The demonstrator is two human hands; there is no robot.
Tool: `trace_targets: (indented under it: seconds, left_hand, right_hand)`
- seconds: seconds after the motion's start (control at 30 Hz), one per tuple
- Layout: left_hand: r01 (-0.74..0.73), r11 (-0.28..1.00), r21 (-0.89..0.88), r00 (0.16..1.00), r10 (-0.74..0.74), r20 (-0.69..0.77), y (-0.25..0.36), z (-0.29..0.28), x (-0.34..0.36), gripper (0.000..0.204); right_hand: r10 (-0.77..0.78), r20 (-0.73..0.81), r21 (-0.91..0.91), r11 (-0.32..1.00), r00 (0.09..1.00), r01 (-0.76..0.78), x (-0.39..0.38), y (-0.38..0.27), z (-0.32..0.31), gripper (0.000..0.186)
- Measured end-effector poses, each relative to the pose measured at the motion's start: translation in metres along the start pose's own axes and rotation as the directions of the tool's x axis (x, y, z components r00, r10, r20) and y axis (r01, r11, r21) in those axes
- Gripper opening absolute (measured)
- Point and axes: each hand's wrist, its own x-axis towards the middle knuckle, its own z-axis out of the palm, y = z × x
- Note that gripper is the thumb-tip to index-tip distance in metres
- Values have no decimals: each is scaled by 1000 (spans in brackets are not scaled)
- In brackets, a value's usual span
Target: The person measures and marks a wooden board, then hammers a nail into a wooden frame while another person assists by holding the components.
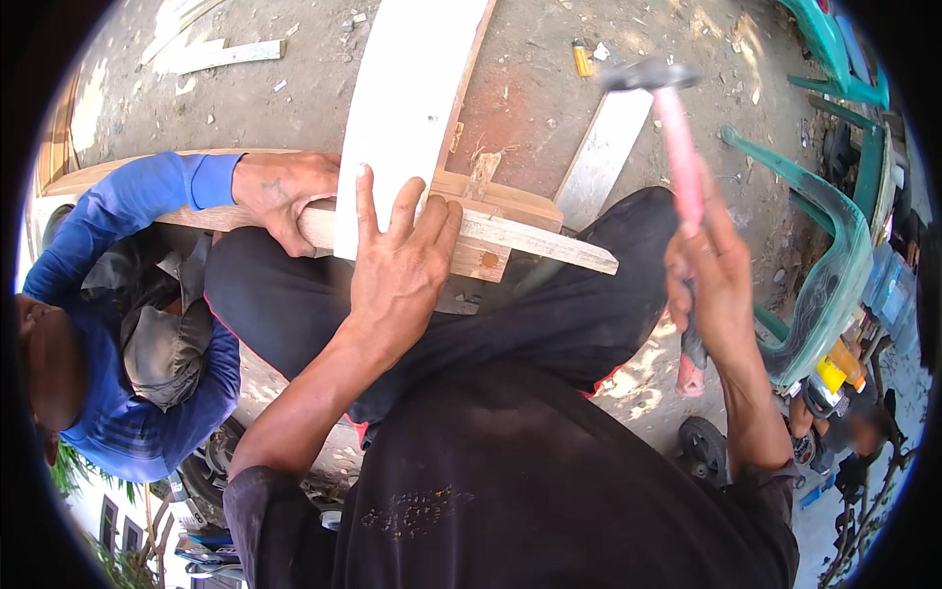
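A hammer (675,142) is raised on the right, with my right hand (714,270) closed around its red and black handle; its metal head is blurred. My left hand (404,270) lies with fingers spread across a long white board (397,118) and the pale wooden strip (535,240) that crosses it. Beneath the strip, a thicker wooden beam (481,261) rests over my lap. A co-worker's hand (280,196) in a blue sleeve grips the timber just left of the white board. Whether a nail stands under my left fingers cannot be made out.
Beyond my knee a whitish plank (606,157) lies on the dirt ground, near a yellow lighter (582,59). A green plastic chair (834,275) lies tipped at right. The co-worker in blue (147,393) sits close on my left. Wood offcuts (231,55) lie at far left.
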Motion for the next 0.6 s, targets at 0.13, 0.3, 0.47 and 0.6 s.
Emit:
trace_targets:
  seconds: [0.13,0.3,0.47,0.6]
  left_hand:
    - [19,998,-53,1000,-20,-20,-1,1,-2,50]
    - [14,1000,-12,1000,-14,-28,-2,4,-3,49]
    - [-21,999,-35,999,20,-37,-4,3,-3,49]
    - [6,1000,-12,1000,-6,-27,-3,1,-2,48]
  right_hand:
    - [236,389,-131,971,890,-201,2,-5,-5,59]
    - [-123,-189,-57,992,974,114,17,-17,1,60]
    - [289,480,-220,954,828,-206,-7,-4,2,60]
    - [-8,32,-30,1000,999,9,24,-17,-26,61]
